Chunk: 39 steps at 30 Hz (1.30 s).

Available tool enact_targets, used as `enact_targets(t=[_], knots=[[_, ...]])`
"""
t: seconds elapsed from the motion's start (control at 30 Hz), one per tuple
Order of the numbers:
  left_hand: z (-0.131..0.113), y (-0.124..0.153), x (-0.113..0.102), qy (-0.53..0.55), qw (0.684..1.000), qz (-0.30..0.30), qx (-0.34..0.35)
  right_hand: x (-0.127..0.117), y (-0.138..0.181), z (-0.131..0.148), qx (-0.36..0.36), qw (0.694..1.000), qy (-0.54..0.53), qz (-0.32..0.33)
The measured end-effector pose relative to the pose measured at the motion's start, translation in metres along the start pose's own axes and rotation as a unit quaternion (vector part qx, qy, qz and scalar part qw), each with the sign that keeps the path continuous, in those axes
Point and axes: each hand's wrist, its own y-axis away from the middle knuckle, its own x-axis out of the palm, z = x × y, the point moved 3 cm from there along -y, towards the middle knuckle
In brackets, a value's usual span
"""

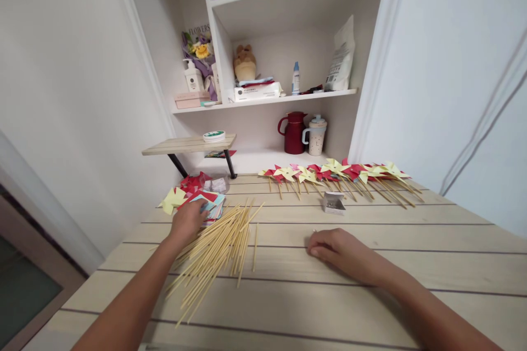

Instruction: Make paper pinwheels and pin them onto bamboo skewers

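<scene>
My left hand [188,224] reaches over a stack of coloured paper sheets [214,205], red and light blue, at the left. Its fingers touch the stack and look slightly apart; no sheet is lifted. My right hand [338,249] rests on the table with its fingers curled in. A tiny light tip shows by its knuckles, but what the fingers hold is hidden. Between the hands lies a loose pile of thin wooden sticks [222,241], with one stick [255,248] apart from it. A small open box [334,204] stands beyond my right hand.
Finished paper pinwheels [329,171] on sticks lie in a row along the table's back. A yellow pinwheel shape [173,200] and a clear plastic container [216,184] sit at the left, near a small raised shelf [185,145]. Behind stand a red jug [295,134] and a cup [317,137].
</scene>
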Motion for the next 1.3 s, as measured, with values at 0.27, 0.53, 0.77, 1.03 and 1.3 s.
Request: enact_targets(t=[0.27, 0.53, 0.77, 1.03, 1.3], knots=[[0.001, -0.006, 0.002, 0.024, 1.000, 0.003, -0.013, -0.001, 0.001, 0.000, 0.004, 1.000, -0.002, -0.002], [0.007, -0.011, 0.011, 0.059, 0.998, -0.010, -0.017, 0.000, 0.002, 0.000, 0.001, 1.000, -0.003, 0.000], [0.017, -0.013, 0.016, 0.106, 0.994, -0.026, -0.019, 0.000, 0.001, -0.001, 0.004, 1.000, 0.003, 0.002], [0.020, -0.016, 0.017, 0.150, 0.987, -0.055, 0.009, 0.000, 0.001, -0.001, -0.001, 1.000, -0.003, 0.000], [0.023, 0.000, -0.017, 0.132, 0.978, -0.108, 0.116, 0.001, 0.003, -0.002, -0.005, 1.000, -0.004, 0.007]])
